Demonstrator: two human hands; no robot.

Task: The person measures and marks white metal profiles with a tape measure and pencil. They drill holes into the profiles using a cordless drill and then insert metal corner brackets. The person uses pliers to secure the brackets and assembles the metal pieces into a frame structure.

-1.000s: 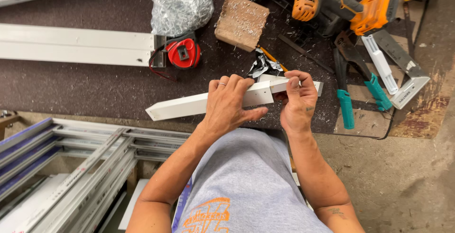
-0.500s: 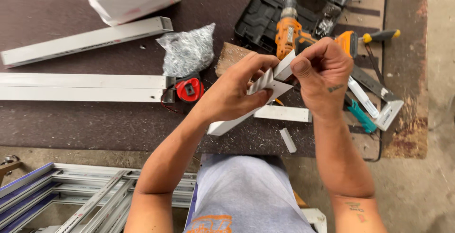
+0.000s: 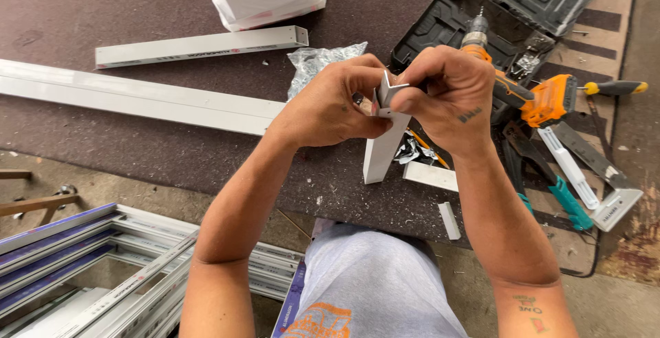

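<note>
both hands, left hand (image 3: pixel 330 108) and right hand (image 3: pixel 450 97), pinch a white profile piece (image 3: pixel 383 147) upright; orange drill (image 3: pixel 529 97) at three o'clock.

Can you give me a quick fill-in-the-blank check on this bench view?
1. Both hands hold a short ____ profile upright.
2. The drill beside the right hand is ____ and black.
3. Behind the left hand lies a clear, crumpled plastic ____.

Missing words: white; orange; bag
</note>
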